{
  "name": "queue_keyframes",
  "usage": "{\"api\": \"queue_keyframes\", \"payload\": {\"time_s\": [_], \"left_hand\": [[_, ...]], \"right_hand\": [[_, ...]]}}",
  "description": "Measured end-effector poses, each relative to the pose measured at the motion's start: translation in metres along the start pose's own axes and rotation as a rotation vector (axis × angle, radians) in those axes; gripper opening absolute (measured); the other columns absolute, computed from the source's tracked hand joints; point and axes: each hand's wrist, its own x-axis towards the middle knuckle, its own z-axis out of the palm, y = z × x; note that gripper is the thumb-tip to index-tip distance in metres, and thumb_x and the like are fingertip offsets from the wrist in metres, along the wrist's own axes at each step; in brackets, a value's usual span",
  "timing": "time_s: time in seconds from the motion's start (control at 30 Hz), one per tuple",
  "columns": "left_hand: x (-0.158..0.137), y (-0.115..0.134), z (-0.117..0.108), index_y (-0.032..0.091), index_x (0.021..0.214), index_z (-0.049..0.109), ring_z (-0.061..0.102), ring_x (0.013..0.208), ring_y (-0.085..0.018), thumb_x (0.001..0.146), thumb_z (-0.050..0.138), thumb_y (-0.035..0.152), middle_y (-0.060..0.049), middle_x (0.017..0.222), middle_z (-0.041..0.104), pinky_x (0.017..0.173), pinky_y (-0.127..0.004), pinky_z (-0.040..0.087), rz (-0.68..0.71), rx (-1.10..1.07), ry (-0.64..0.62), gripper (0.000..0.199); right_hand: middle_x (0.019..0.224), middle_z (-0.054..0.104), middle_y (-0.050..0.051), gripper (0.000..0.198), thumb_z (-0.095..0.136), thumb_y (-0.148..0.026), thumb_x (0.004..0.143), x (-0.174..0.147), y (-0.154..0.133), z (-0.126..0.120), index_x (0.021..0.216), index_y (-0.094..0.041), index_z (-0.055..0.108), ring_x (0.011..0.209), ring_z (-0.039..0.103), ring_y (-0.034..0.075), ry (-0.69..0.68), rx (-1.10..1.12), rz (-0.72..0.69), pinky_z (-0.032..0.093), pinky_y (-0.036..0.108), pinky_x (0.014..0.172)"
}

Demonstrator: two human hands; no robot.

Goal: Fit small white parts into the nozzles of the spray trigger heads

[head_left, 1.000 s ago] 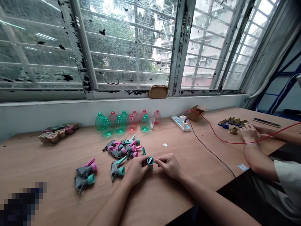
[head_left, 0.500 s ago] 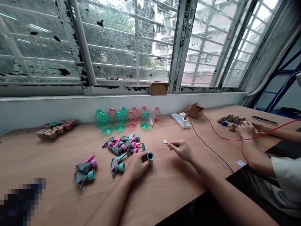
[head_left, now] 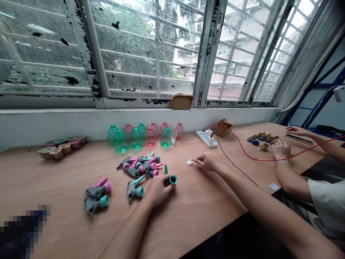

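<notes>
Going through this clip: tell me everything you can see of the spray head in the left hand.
The spray head is gripped in the left hand, its round teal collar turned toward the camera, open and dark inside. A teal lever sticks up beyond the hand. Both parts look like plastic. The hand hides most of the body. It sits right of the pile of similar heads; whether it touches the table is unclear.

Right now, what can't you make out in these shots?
All in the head view:
Sprayer: body partly hidden by the left grip.
White disc: too small to tell if the right grip holds it.
Red cable: one end cut off by the right edge.
Dark shape, lower left: pixelated.
</notes>
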Motion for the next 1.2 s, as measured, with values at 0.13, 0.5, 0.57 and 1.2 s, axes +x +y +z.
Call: {"api": "queue_keyframes", "payload": {"time_s": [0.13,0.5,0.57,1.2], "left_hand": [[0.001,-0.003,0.002,0.017,0.067,0.056,0.043,0.057,-0.010,0.077,0.051,0.025,0.003,0.061,0.054,0.053,-0.022,0.024,0.003,-0.002,-0.012,0.014],[0.001,0.001,0.001,0.016,0.063,0.055,0.038,0.053,-0.010,0.077,0.051,0.027,0.004,0.056,0.048,0.050,-0.023,0.023,-0.011,-0.011,-0.007,0.018],[0.001,0.002,0.000,0.016,0.063,0.056,0.038,0.053,-0.010,0.077,0.051,0.027,0.003,0.056,0.048,0.050,-0.023,0.022,-0.009,-0.014,-0.004,0.018],[-0.017,0.011,-0.102,0.022,0.072,0.066,0.055,0.068,-0.019,0.070,0.055,0.032,-0.002,0.076,0.064,0.056,-0.025,0.032,-0.197,0.461,0.119,0.015]], "right_hand": [[0.086,0.074,0.007,0.036,0.046,-0.046,0.088,0.004,-0.003,0.001,0.092,-0.025,0.076,0.071,0.062,0.017,-0.043,-0.013,0.009,0.030,0.025,0.054],[0.073,0.073,0.006,0.033,0.050,-0.045,0.085,0.010,-0.001,0.006,0.083,-0.025,0.077,0.059,0.058,0.015,-0.036,-0.024,-0.027,0.024,0.025,0.049],[0.074,0.073,0.007,0.033,0.051,-0.045,0.085,0.009,0.000,0.008,0.081,-0.024,0.077,0.059,0.058,0.014,-0.010,-0.004,-0.032,0.024,0.025,0.049],[0.076,0.074,0.005,0.033,0.052,-0.042,0.087,-0.010,-0.074,0.027,0.089,-0.019,0.075,0.060,0.061,0.016,0.306,0.557,-0.097,0.037,0.023,0.054]]}}
